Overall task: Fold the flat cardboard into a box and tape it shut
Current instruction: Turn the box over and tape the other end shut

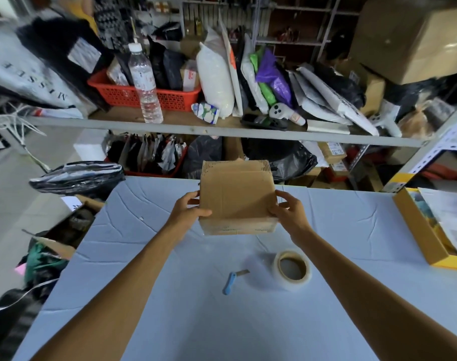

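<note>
A brown cardboard box (237,196) is held up over the far half of the table (170,295), its flaps at the far end standing open. My left hand (187,211) grips its left side, thumb on top. My right hand (288,209) grips its right side. A roll of clear tape (293,269) lies on the table nearer to me, right of centre. A small blue-handled cutter (231,281) lies just left of the tape roll.
A yellow-edged open box (417,230) with papers sits at the table's right edge. Behind the table stand metal shelves (196,127) crowded with a water bottle (145,82), a red basket (123,96) and bagged parcels. Cartons and bags lie on the floor at left.
</note>
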`<act>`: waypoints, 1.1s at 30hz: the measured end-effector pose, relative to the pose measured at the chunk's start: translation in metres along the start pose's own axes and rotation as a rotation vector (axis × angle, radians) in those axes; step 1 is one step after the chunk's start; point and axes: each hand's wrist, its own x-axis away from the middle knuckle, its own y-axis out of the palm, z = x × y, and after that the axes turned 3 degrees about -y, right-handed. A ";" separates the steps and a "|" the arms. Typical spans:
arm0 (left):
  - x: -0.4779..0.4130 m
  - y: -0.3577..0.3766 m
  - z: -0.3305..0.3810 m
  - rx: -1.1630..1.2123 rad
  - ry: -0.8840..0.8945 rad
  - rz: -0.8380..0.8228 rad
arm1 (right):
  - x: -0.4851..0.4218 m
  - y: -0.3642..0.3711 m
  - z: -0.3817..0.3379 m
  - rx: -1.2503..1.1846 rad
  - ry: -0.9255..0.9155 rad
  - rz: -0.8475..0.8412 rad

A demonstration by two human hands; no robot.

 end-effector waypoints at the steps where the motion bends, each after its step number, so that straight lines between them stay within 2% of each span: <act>1: 0.001 0.000 0.000 -0.006 0.007 0.013 | -0.001 -0.001 -0.001 0.012 -0.009 0.011; 7: -0.003 0.006 0.001 0.038 0.077 0.143 | -0.011 -0.001 -0.003 0.030 -0.075 0.104; 11: -0.009 0.003 0.004 -0.016 0.091 0.151 | -0.019 -0.004 -0.001 0.068 -0.117 0.025; 14: -0.017 0.003 0.002 -0.058 0.086 0.142 | -0.023 -0.003 0.007 0.117 -0.140 0.040; 18: -0.025 0.005 -0.013 -0.081 0.036 0.132 | -0.028 0.004 0.018 0.077 -0.074 0.060; 27: -0.051 0.010 -0.052 -0.129 -0.081 0.118 | -0.045 0.024 0.053 0.264 0.042 0.046; 33: -0.057 0.022 -0.072 -0.149 -0.111 0.085 | -0.053 0.026 0.071 0.283 0.118 0.030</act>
